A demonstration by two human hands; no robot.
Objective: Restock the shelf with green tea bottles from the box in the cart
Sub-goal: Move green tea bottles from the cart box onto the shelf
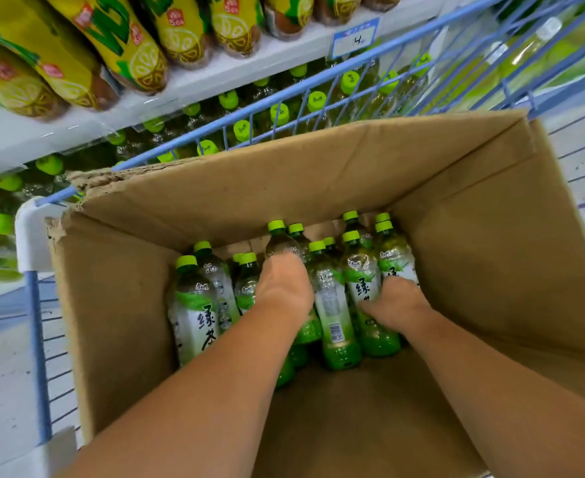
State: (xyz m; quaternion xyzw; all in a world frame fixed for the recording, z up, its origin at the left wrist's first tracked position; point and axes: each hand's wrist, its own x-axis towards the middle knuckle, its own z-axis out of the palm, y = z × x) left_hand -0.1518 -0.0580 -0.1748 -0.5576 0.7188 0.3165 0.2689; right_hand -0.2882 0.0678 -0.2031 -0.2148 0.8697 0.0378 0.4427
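Your left hand [284, 288], knuckles up, grips a green tea bottle [280, 243] mid-box [318, 181]; at its 3 o'clock, your right hand [396, 303] clasps a second bottle [365, 270].

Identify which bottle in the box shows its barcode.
The bottle between the left hand and right hand: its barcode label faces the camera; no other barcode shows.

Well beyond the fingers [279, 263], up and left of them, lie yellow lemon-tea bottles [129, 46]. A blue-edged price tag [355, 39] marked 4 sits farther ahead. Pale speckled floor [1, 357] spreads leftward.
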